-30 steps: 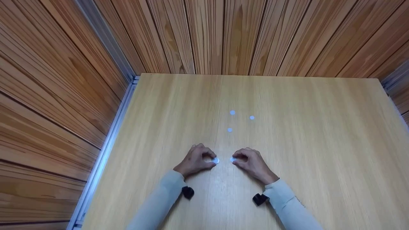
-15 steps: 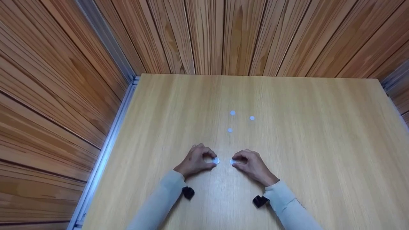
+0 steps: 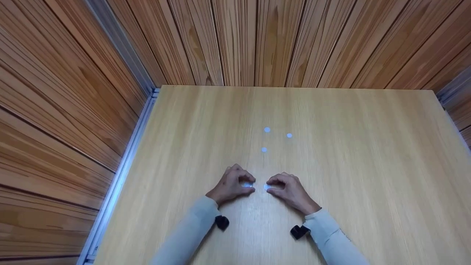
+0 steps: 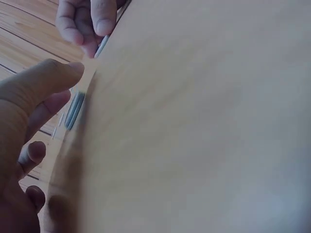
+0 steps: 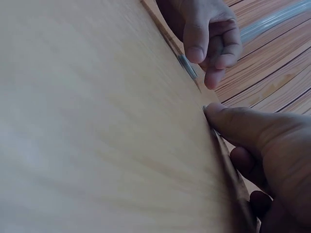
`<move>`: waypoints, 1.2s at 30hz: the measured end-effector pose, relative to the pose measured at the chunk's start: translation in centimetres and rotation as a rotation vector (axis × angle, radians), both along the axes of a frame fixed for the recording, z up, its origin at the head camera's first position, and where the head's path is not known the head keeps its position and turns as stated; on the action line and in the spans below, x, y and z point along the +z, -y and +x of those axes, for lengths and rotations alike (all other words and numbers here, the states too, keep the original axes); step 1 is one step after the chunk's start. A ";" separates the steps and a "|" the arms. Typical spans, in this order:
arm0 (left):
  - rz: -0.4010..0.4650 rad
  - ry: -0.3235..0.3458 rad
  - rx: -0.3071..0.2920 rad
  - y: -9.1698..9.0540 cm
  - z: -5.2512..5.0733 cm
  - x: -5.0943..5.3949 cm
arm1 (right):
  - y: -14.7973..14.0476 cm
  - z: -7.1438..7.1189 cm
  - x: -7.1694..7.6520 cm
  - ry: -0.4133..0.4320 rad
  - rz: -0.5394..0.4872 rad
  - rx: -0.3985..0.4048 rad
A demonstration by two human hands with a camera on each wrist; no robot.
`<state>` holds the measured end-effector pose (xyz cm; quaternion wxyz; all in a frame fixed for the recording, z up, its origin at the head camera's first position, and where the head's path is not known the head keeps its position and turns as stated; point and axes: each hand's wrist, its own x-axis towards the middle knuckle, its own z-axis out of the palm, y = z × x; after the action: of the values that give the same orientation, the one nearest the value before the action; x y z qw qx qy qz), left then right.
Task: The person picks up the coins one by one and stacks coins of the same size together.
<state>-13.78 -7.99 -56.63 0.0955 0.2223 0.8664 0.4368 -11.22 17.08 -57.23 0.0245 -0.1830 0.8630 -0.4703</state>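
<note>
A small stack of silvery coins [image 3: 247, 185] lies flat on the wooden table [image 3: 349, 154]. My left hand [image 3: 232, 183] is around it, thumb and forefinger curved apart. In the left wrist view the stack [image 4: 74, 110] stands clear of those fingertips. To the right, my right hand [image 3: 291, 189] pinches the edges of a coin [image 3: 267, 187] at table level. Its thumb meets the coin's thin rim [image 5: 204, 108] in the right wrist view. A short gap separates the two hands.
Further back lie three more flat round coins: one at the back [image 3: 267, 129], one to its right [image 3: 289, 135], and a nearer one [image 3: 264, 149]. Plank walls rise behind and to the left. A metal rail [image 3: 121, 180] runs along the table's left edge.
My left hand has let go of the stack's edges and slid slightly right, so its fingertips now reach past the stack. My right hand has hardly moved.
</note>
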 end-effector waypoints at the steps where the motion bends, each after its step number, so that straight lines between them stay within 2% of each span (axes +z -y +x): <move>1: 0.004 -0.005 -0.001 -0.2 0.0 -0.1 | 0.0 0.0 0.0 -0.002 -0.003 0.000; 10: 0.008 -0.065 -0.034 -1.3 -0.1 -0.3 | -0.4 0.0 -0.4 -0.021 -0.012 -0.004; 16: -0.028 -0.083 -0.017 -1.9 -0.1 -0.4 | -0.4 -0.2 -0.4 -0.023 -0.019 0.003; 24: -0.043 -0.149 -0.034 -2.5 -0.2 -0.5 | -0.2 -0.2 -0.3 -0.040 -0.018 0.007; 36: -0.041 -0.200 -0.075 -3.0 -0.5 -0.9 | -0.2 -0.2 -0.3 -0.009 -0.027 0.005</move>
<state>-14.32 -4.97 -57.50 0.0293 0.2952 0.8714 0.3907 -11.39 17.27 -57.52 0.0192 -0.1874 0.8562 -0.4811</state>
